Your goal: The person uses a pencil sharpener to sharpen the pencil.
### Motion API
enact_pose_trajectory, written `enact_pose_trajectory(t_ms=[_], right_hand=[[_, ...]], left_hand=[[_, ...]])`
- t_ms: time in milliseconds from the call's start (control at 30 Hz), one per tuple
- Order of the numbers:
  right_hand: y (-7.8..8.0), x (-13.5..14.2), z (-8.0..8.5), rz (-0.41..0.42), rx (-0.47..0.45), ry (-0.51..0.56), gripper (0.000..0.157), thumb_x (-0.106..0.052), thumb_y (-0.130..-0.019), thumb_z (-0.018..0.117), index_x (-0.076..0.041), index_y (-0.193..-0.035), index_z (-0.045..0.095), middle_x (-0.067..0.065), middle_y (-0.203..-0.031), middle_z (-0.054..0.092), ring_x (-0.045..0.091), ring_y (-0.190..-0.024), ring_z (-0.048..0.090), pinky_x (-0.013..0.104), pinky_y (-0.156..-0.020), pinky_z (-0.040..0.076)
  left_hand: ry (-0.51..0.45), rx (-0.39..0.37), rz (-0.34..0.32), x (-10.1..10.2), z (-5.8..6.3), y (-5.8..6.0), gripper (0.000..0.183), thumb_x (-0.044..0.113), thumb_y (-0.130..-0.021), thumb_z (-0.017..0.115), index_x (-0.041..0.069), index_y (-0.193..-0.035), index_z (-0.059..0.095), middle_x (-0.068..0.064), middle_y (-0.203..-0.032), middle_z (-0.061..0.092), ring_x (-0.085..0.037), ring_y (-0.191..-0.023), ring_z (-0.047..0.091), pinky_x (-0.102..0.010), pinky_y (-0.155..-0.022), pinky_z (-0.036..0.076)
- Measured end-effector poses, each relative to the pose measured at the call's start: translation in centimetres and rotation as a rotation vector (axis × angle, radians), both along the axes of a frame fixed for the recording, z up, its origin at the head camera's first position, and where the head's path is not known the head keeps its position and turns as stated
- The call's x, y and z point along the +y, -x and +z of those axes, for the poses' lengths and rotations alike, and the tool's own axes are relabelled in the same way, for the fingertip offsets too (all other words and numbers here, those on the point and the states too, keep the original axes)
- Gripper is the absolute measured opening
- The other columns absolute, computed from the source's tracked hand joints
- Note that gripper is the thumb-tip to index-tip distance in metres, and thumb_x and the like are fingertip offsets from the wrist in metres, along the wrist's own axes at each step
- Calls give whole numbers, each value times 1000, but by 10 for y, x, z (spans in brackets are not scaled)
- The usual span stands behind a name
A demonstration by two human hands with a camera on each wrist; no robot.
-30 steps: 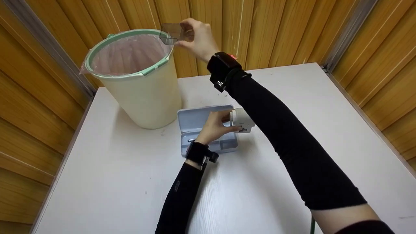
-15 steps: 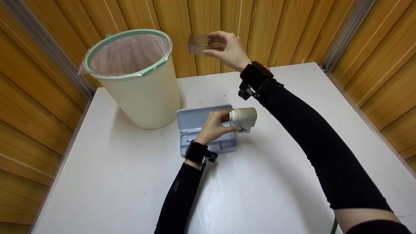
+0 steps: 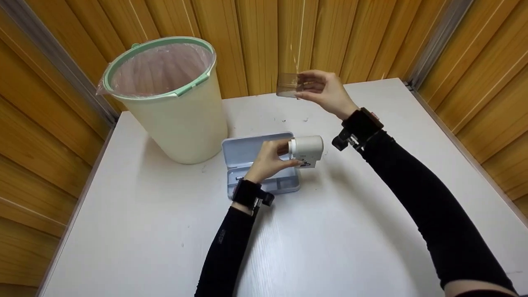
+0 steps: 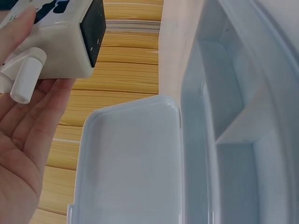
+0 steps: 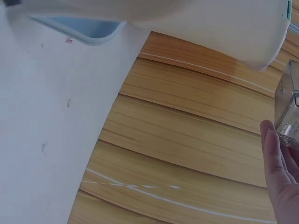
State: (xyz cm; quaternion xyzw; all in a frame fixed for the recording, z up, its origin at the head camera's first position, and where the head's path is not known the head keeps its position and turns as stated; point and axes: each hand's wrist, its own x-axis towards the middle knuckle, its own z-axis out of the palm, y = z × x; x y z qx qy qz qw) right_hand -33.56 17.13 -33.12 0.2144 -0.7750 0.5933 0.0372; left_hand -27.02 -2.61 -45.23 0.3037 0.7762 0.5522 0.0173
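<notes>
In the head view my left hand (image 3: 268, 161) grips a white pencil sharpener (image 3: 309, 147) on its side, above the table. The left wrist view shows its white crank handle (image 4: 27, 79) and black base (image 4: 94, 31). Beneath this hand lies an open light-blue pencil case (image 3: 240, 152), partly hidden, with a small pen-like item inside. My right hand (image 3: 328, 94) pinches a clear, smoky plastic shavings drawer (image 3: 288, 85) by one end, raised near the table's back edge. Inside the drawer I cannot make out any contents.
At the back left stands a cream bin (image 3: 181, 132) with a green rim and a pink liner bag (image 3: 161, 68). Small dark specks (image 3: 284, 120) dot the white table (image 3: 165, 231). Wood-panelled walls (image 3: 264, 45) close in the back and sides.
My right hand has moved right and down with the drawer, from beside the bin's rim to above the table's back edge. The left hand and pencil sharpener have stayed nearly still.
</notes>
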Motion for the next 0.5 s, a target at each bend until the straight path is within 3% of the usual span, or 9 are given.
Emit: enact_pose_trajectory(t_ms=[167, 500], right_hand=[[-15, 23, -25, 0, -27, -24, 51, 2, -85, 72, 7, -133, 55, 18, -125, 63, 8, -101, 66, 18, -88, 54], [-41, 61, -66, -13, -110, -129, 55, -3, -86, 73, 7, -137, 51, 30, -130, 58, 6, -101, 66, 14, -86, 54]], left_hand=[[13, 14, 19, -3, 1, 1, 58, 8, -76, 83, -2, -128, 61, -18, -122, 69, -24, -112, 69, -21, -93, 53], [-16, -9, 47, -14, 3, 0, 54, 9, -74, 84, 0, -124, 65, -15, -120, 70, -22, -109, 70, -24, -93, 54]])
